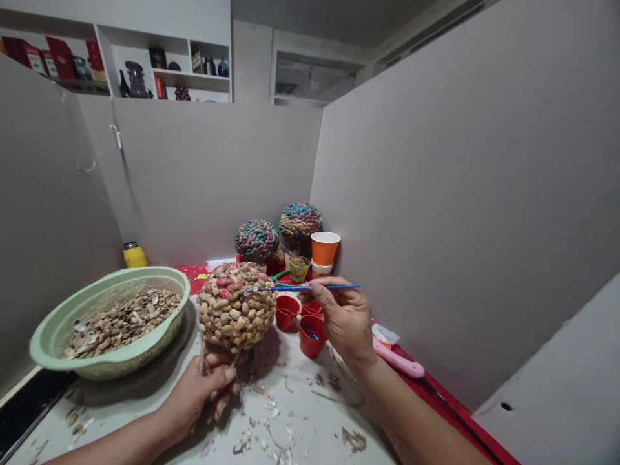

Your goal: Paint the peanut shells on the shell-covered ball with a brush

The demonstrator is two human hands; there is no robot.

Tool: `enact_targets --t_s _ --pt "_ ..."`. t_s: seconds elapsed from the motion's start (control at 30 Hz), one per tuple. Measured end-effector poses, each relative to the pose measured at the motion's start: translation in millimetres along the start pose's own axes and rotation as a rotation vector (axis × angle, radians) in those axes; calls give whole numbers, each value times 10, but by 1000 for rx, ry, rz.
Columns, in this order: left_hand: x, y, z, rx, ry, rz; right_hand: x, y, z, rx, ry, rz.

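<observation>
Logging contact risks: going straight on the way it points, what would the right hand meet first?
Likely the peanut-covered ball, with the brush leading; whether its tip already touches is unclear.

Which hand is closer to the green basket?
Left. The left hand is right of the basket, under the peanut ball; the right hand is farther right, beyond the ball, holding a paintbrush.

No text, label, brand, number or sign is clear enough to read. On the boxes and packages in the shelves (191, 74), some marks appear, but too small for reading.
</observation>
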State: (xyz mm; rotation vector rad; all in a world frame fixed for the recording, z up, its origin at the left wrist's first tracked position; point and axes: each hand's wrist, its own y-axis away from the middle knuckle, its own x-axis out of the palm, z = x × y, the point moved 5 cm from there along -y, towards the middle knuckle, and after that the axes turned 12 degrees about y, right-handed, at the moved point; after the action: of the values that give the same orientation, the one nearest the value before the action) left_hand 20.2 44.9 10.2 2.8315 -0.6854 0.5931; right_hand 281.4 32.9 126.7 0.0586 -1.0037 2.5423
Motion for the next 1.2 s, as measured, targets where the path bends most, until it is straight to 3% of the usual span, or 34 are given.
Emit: enact_targets --t_s 1.2 --pt "43 32 -81 -34 34 -29 114 55 68 26 -34 51"
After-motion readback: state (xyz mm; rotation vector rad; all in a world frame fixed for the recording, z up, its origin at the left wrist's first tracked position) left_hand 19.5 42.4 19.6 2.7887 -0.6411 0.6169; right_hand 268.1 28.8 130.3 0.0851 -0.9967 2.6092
